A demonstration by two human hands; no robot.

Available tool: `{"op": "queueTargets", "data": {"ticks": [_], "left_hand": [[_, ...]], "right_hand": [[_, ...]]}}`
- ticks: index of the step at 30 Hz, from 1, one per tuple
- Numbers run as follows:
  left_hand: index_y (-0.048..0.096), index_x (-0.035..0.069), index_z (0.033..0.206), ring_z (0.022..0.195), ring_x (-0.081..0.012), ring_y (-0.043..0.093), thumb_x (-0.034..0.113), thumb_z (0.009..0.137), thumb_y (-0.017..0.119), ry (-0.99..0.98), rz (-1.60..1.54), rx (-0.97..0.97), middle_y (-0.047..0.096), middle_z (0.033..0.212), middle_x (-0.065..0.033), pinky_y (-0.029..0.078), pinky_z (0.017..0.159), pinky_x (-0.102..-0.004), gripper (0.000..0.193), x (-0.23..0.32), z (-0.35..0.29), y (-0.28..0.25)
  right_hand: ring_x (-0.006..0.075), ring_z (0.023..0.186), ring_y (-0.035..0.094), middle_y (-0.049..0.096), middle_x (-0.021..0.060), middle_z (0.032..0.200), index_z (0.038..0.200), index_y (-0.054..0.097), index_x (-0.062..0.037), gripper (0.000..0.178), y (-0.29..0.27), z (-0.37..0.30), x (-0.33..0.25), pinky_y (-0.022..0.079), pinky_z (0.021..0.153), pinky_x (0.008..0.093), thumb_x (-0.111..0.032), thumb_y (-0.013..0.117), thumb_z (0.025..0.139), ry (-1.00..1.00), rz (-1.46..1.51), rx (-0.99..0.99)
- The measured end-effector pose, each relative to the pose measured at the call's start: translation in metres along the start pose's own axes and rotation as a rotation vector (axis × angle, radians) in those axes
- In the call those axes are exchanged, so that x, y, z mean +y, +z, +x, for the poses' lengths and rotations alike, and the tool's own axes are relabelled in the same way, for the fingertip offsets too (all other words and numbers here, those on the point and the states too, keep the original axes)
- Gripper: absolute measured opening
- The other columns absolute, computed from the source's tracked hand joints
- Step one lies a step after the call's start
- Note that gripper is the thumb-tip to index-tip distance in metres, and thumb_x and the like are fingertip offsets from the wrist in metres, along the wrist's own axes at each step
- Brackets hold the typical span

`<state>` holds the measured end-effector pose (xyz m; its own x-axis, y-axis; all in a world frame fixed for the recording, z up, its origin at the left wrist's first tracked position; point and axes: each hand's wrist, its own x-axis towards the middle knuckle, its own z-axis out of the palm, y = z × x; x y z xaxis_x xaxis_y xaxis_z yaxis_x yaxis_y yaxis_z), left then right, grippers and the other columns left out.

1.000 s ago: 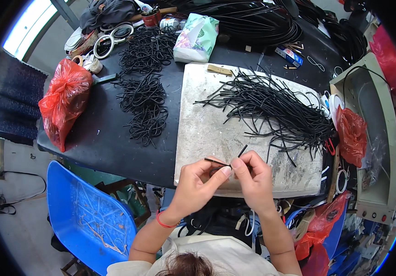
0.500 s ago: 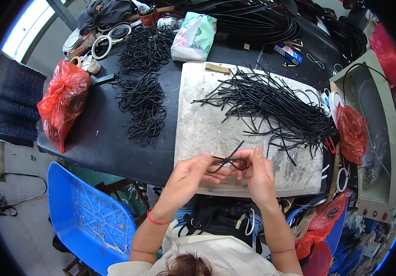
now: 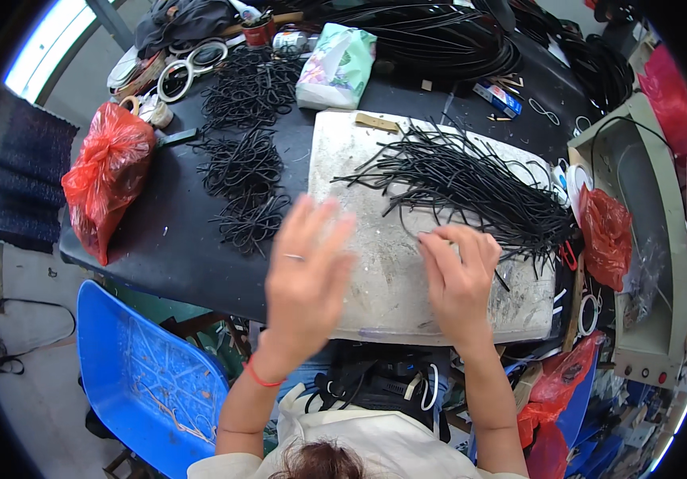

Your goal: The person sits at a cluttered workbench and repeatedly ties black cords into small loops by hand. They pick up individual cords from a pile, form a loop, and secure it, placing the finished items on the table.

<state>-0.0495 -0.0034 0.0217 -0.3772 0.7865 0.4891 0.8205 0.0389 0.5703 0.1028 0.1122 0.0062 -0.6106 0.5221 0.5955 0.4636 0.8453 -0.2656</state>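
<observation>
Over the left edge of the pale board (image 3: 375, 303), my left hand (image 3: 307, 275) is raised, smeared by motion, its fingers stretched out with nothing seen in them. Just beside it lie knotted black cord loops (image 3: 243, 172), heaped in clumps on the dark table. My right hand (image 3: 465, 267) hovers above the board with thumb and fingertips pinched on a thin black cord (image 3: 407, 225). That cord curves up toward a bundle of loose straight black cords (image 3: 479, 180), spread across the board's far right part.
A red plastic bag (image 3: 112, 172) sits at the table's left, a tissue pack (image 3: 337, 68) behind the board. Below left stands a blue plastic tub (image 3: 148, 375). A grey metal housing (image 3: 651, 239) and another red bag (image 3: 605, 235) border the right. Black coils (image 3: 439, 44) lie at the back.
The looped, knotted cord between both hands has gone from them. My left hand has moved up and left and spread its fingers; my right has turned down, pinching a cord near the bundle.
</observation>
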Motion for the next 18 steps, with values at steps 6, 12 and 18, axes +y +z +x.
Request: {"op": "queueTargets", "data": {"ticks": [6, 12, 18], "left_hand": [[0.060, 0.003, 0.103, 0.078, -0.0233, 0.060, 0.003, 0.082, 0.054, 0.037, -0.390, -0.154, 0.061, 0.083, -0.0084, 0.042, 0.088, -0.0399, 0.021, 0.017, -0.002, 0.021], [0.059, -0.002, 0.099, 0.073, -0.0100, 0.060, 0.008, 0.088, 0.050, -0.554, -0.820, -0.457, 0.064, 0.081, -0.0072, 0.046, 0.062, -0.0215, 0.018, 0.013, -0.007, -0.003], [0.060, -0.003, 0.096, 0.074, -0.0095, 0.061, 0.013, 0.087, 0.056, -0.825, -1.075, -0.537, 0.064, 0.082, -0.0079, 0.046, 0.055, -0.0189, 0.019, 0.009, -0.011, -0.009]], "right_hand": [[0.0205, 0.069, 0.053, 0.052, 0.0059, 0.079, 0.094, 0.063, -0.0051, 0.028, -0.020, -0.008, -0.017, 0.043, 0.065, 0.0326, 0.001, 0.068, 0.067, -0.048, 0.254, 0.059], [0.0165, 0.059, 0.048, 0.050, 0.0056, 0.075, 0.097, 0.063, -0.0041, 0.031, -0.021, -0.003, -0.013, 0.038, 0.047, 0.0264, 0.002, 0.069, 0.067, 0.003, 0.243, 0.027], [0.0185, 0.062, 0.053, 0.054, 0.0074, 0.076, 0.095, 0.063, -0.0036, 0.027, -0.017, 0.008, -0.011, 0.042, 0.051, 0.0272, 0.002, 0.068, 0.069, 0.120, 0.186, 0.189]]}}
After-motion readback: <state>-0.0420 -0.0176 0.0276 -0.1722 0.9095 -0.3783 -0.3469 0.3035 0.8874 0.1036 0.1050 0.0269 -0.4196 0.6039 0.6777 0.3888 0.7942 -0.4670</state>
